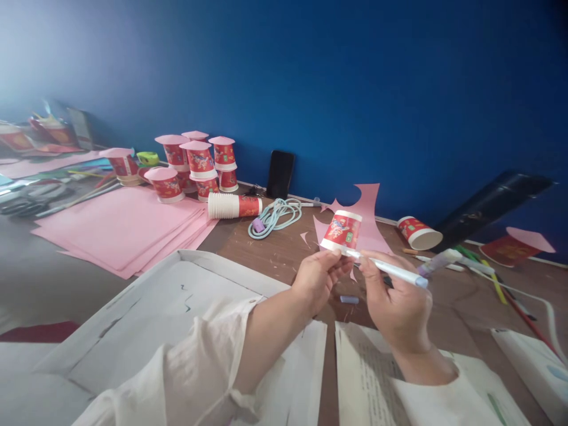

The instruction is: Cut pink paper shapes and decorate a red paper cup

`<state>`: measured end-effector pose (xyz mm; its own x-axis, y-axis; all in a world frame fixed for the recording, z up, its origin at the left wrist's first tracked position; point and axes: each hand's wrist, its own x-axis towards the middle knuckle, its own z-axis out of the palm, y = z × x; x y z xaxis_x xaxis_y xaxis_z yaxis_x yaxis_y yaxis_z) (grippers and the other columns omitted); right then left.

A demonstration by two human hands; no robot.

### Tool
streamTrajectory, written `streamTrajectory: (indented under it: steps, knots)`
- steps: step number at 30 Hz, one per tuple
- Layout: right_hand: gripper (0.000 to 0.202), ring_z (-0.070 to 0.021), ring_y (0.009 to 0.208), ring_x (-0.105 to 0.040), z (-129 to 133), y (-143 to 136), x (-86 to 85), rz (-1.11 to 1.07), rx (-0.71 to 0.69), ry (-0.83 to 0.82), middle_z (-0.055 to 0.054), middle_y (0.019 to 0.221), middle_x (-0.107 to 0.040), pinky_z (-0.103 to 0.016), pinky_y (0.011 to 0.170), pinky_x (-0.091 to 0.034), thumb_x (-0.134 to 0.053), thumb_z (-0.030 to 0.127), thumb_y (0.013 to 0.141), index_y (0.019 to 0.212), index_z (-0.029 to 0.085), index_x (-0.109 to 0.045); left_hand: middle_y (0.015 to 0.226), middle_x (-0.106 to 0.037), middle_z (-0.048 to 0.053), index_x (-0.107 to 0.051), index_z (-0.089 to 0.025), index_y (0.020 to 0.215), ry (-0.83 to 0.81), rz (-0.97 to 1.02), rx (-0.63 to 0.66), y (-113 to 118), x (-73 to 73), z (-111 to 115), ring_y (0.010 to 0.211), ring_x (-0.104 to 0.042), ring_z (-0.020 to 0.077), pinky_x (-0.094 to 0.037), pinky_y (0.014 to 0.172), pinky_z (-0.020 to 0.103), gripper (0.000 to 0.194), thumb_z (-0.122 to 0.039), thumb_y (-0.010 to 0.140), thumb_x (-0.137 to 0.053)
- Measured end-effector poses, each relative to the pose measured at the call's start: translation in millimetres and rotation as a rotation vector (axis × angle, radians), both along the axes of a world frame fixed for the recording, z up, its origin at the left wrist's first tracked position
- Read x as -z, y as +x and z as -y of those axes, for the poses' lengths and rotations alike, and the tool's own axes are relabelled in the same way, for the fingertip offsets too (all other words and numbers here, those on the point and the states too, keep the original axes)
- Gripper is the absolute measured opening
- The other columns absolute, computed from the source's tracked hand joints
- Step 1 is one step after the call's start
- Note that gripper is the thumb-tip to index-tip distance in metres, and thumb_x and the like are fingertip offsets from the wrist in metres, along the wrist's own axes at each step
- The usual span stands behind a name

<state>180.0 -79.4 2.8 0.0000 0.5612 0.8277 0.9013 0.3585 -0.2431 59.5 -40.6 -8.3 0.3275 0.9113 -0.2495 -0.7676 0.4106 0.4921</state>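
Observation:
My left hand is closed on the lower rim of a red paper cup, which is upside down with its wide white rim at the bottom. A white marker pen is pinched in my right hand. Its tip end meets the cup's rim, close to my left fingertips; the exact contact is hidden. Below my hands, a small pale purple pen cap lies on the brown table. Cut pink paper with curved edges lies behind the cup.
Red cups with pink paper tops stand at the back left, some stacked. Pink sheets, nested cups, a coiled cable and a phone are nearby. Another cup lies right. Printed paper lies in front.

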Motion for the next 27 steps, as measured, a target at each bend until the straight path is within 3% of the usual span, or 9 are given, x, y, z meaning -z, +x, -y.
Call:
streamTrajectory:
  steps: [27]
  knots:
    - [0.015,-0.0238,0.086,-0.067,-0.1,-0.7,-1.8,0.011,-0.004,0.012,-0.007,0.084,-0.074,-0.039,0.083,-0.050,-0.058,0.026,0.091,0.091,0.017,-0.071,0.075,-0.069,0.010,-0.069,-0.006,0.078,-0.029,0.008,0.016,-1.2,-1.2,-2.6,0.071,-0.067,0.0137,-0.055,0.080,0.026,0.013,-0.009,0.084,-0.058]
